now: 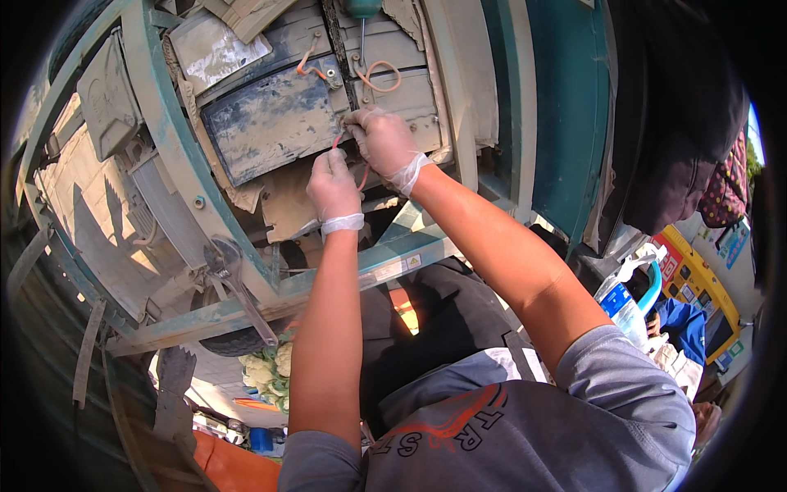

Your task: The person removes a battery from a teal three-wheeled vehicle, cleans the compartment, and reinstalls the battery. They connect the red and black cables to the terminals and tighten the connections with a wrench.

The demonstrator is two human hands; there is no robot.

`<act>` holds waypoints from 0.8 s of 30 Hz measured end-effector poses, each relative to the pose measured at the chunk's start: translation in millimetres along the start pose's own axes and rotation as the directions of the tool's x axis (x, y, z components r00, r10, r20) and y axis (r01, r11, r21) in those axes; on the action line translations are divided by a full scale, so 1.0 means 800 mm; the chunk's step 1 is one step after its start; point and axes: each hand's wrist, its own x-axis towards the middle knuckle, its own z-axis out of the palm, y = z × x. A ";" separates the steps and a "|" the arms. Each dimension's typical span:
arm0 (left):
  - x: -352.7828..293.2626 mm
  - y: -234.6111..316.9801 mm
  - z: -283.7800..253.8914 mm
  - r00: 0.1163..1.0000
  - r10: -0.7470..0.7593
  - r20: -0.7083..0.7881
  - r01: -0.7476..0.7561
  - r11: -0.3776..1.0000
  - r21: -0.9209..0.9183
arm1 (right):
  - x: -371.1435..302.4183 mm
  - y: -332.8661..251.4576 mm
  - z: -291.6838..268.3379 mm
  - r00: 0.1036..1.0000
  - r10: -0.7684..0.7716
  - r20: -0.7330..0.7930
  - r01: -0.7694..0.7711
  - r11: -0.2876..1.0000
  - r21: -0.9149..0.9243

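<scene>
Both my hands wear thin clear gloves and work at a dusty black battery block point(270, 119) set in a green metal frame. My left hand point(333, 187) is closed on a thin red wire point(337, 141), which runs up toward the battery's edge. My right hand point(385, 143) pinches at the terminal area beside it; its fingertips cover whatever they grip. Above them, an orange-red wire point(305, 62) bends to a bolted terminal point(330, 74). A loose pinkish wire loop point(385, 78) lies on the neighbouring battery. A green-handled screwdriver point(362, 10) stands upright beyond it.
An adjustable wrench point(239, 283) rests across the frame's left side. The green frame bar point(369, 266) crosses between my body and the batteries. Cauliflower heads point(266, 371) lie below at the left. Dark cloth point(668, 107) hangs at the right, above a yellow panel point(701, 283).
</scene>
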 end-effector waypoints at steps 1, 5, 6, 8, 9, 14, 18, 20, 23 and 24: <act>0.000 0.003 0.000 1.000 -0.017 -0.001 0.017 1.000 -0.009 | 0.000 -0.001 0.000 1.000 0.005 0.013 -0.005 1.000 -0.006; 0.001 0.015 0.000 1.000 -0.003 -0.022 0.003 1.000 0.031 | 0.002 -0.004 0.001 0.999 -0.018 0.037 0.021 0.998 -0.062; 0.001 0.017 0.001 0.999 -0.030 -0.017 0.031 0.999 0.037 | 0.003 -0.005 0.002 0.999 -0.026 0.039 0.029 0.996 -0.086; 0.000 0.020 0.003 0.999 -0.046 -0.014 0.047 0.999 0.020 | 0.006 -0.007 0.002 0.998 -0.024 0.054 0.030 0.993 -0.115; -0.001 0.021 0.005 0.999 -0.034 -0.019 0.034 0.999 -0.002 | 0.008 -0.008 0.002 0.997 0.001 0.071 0.009 0.990 -0.139; -0.006 0.022 0.015 0.996 -0.065 -0.057 0.063 0.997 -0.032 | 0.023 -0.013 -0.004 0.982 0.164 0.096 -0.166 0.986 0.010; -0.005 0.019 0.021 0.992 -0.110 -0.063 0.109 0.994 -0.024 | 0.036 -0.019 -0.010 0.948 0.296 0.113 -0.301 0.953 0.029; -0.004 0.017 0.022 0.990 -0.127 -0.065 0.125 0.992 -0.034 | 0.039 -0.025 -0.017 0.947 0.285 0.150 -0.287 0.958 -0.014; -0.002 0.013 0.025 0.986 -0.155 -0.058 0.151 0.986 -0.073 | 0.051 -0.035 -0.042 0.969 0.238 0.064 -0.238 0.971 -0.009; -0.002 0.011 0.026 0.983 -0.179 -0.045 0.176 0.981 -0.078 | 0.056 -0.038 -0.052 0.958 0.279 0.060 -0.279 0.960 -0.008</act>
